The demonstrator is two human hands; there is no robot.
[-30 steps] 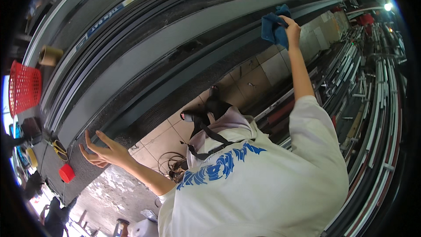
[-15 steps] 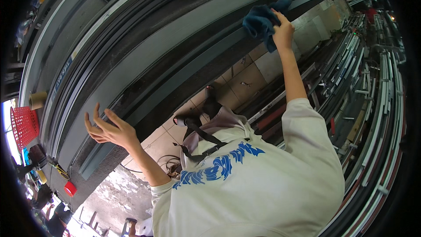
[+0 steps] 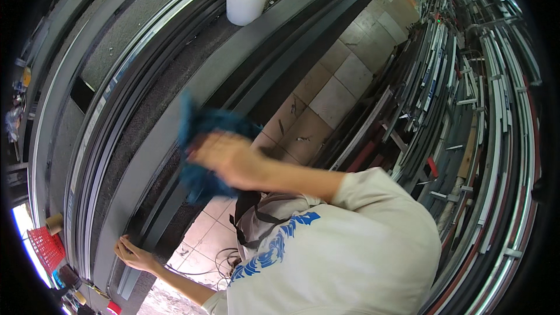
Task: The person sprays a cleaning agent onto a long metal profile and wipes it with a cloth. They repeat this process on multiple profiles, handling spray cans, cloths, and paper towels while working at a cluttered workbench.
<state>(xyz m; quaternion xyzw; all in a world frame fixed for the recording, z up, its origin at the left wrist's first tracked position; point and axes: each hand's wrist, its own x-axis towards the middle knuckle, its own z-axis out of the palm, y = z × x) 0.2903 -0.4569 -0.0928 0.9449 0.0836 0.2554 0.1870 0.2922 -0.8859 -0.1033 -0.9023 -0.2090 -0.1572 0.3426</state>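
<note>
My right hand (image 3: 230,157), smeared by motion, is wrapped round a dark blue cloth (image 3: 201,184) above the long metal profiles on the bench. Down at the near left, my left hand (image 3: 135,255) has its fingers bent together at the edge of a wide grey metal profile (image 3: 135,184). A narrower grey profile (image 3: 162,210) runs alongside it, closer to my body. Part of both profiles is hidden behind the cloth and my right hand.
A white roll (image 3: 248,6) stands on the bench at the far side. At the left are a red basket (image 3: 46,248) and a brown cardboard tube (image 3: 55,223). Racks of long metal bars (image 3: 431,81) line the right, across a tiled floor (image 3: 332,102).
My right hand has swept the cloth from the far right back toward my body. My left hand, open before, has come down with its fingers closed at the wide profile. The view has shifted.
</note>
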